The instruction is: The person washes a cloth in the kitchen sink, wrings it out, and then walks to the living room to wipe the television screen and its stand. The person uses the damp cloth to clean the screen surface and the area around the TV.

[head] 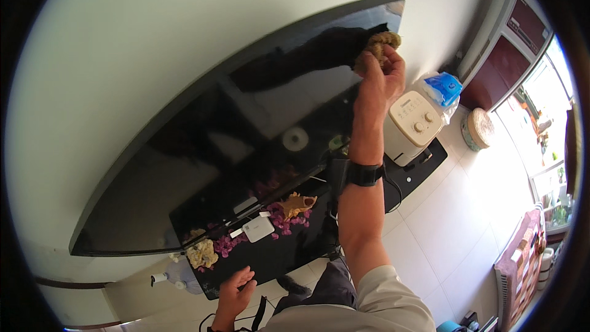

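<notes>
My right hand (383, 71) is raised to the right end of a large flat-screen television (258, 124) and grips a brown fuzzy cloth (385, 46) against or just over its glossy black screen. A black band is strapped around that wrist. My left hand (237, 288) is low, by the front edge of a black glossy table (295, 253), with nothing seen in it and its fingers partly spread. Under the screen on the table are a white router (259, 229), a large seashell (297, 205), purple petals (226, 244) and a pale coral-like piece (202, 252).
A cream air fryer (412, 122) stands at the table's right end, beside a blue tissue pack (443, 88). A round woven box (478, 130) sits on the tiled floor. At the lower left is a large translucent water bottle (182, 277); a cushioned seat (521, 263) is at right.
</notes>
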Available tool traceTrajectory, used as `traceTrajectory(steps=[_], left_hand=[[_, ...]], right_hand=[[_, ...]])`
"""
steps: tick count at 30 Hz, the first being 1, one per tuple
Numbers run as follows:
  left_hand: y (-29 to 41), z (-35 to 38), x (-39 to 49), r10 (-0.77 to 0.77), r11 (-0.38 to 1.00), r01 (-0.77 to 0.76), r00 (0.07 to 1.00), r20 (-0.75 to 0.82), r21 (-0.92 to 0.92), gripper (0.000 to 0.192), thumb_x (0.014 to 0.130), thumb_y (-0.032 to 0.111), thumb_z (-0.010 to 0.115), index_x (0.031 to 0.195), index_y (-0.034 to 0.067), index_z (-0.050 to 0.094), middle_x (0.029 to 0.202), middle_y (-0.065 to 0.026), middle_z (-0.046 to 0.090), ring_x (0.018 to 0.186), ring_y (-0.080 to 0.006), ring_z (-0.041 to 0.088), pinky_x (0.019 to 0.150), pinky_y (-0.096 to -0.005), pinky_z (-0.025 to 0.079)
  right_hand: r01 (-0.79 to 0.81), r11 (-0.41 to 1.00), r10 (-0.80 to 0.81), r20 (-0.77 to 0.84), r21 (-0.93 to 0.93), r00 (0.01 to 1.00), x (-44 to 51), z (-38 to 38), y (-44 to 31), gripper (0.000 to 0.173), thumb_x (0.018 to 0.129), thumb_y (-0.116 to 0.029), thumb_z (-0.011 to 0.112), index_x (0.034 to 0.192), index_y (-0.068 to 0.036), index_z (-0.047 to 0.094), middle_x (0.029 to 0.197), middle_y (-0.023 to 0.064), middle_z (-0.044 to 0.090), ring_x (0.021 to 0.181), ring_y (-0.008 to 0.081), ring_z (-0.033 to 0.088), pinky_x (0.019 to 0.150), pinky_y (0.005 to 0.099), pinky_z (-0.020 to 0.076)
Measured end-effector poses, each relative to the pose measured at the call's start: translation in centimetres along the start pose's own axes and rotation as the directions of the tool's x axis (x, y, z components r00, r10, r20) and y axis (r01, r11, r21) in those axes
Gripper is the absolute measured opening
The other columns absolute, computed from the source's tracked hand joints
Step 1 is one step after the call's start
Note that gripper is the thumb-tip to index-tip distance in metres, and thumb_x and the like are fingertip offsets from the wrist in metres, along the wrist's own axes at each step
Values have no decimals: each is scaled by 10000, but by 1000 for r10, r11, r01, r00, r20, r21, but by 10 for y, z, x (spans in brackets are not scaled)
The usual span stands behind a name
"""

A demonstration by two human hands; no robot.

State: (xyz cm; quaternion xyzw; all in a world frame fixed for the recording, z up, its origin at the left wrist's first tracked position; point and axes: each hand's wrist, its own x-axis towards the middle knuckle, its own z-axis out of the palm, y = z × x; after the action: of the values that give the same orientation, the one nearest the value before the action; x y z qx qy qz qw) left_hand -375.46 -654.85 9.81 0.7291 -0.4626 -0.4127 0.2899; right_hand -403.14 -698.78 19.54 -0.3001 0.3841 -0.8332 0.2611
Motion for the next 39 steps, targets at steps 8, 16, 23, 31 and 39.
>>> traceTrajectory(steps=[8, 16, 23, 31, 39], left_hand=[[-44, -27, -36, 23, 997, -26, 999, -47, -67, 463, 905, 95, 718, 1323, -47, 580, 1144, -222, 720, 1052, -263, 720, 928, -365, 560], [-102, -67, -103, -47, 996, 38, 992, -115, -82, 463, 902, 91, 716, 1326, -37, 582, 1137, -216, 725, 1073, -265, 717, 947, -359, 551], [-167, -114, -185, -172, 982, 132, 927, -333, -137, 448, 897, 103, 729, 1305, -23, 595, 1134, -200, 731, 1079, -272, 717, 940, -357, 552], [-214, -116, -243, -345, 918, 190, 816, -463, -348, 438, 890, 96, 743, 1292, -20, 615, 1128, -181, 737, 1079, -241, 713, 949, -350, 544], [-231, -99, -252, -435, 863, 215, 775, -458, -457, 441, 890, 81, 742, 1297, -28, 612, 1135, -175, 733, 1072, -231, 711, 944, -345, 546]], right_hand=[[191, 950, -171, 104, -245, 980, -70, 31, -32, 349, 806, -6, 694, 1148, 21, 633, 994, 94, 648, 888, 171, 624, 796, 301, 528], [428, 898, -382, 307, -99, 872, -298, 89, -62, 346, 750, 53, 700, 1083, -20, 640, 986, 102, 613, 874, 220, 616, 738, 315, 517], [475, 879, -440, 477, 53, 761, -503, 150, -94, 436, 700, 92, 707, 1112, -47, 674, 1011, 132, 545, 860, 300, 579, 698, 357, 499], [499, 823, -537, 655, 270, 532, -647, 190, -118, 428, 702, 66, 704, 1091, -110, 707, 968, 69, 557, 842, 291, 550, 686, 369, 485], [582, 774, -541, 737, 249, 405, -690, 172, -80, 344, 706, -28, 698, 1025, -155, 730, 899, 27, 524, 799, 252, 519, 674, 365, 426]])
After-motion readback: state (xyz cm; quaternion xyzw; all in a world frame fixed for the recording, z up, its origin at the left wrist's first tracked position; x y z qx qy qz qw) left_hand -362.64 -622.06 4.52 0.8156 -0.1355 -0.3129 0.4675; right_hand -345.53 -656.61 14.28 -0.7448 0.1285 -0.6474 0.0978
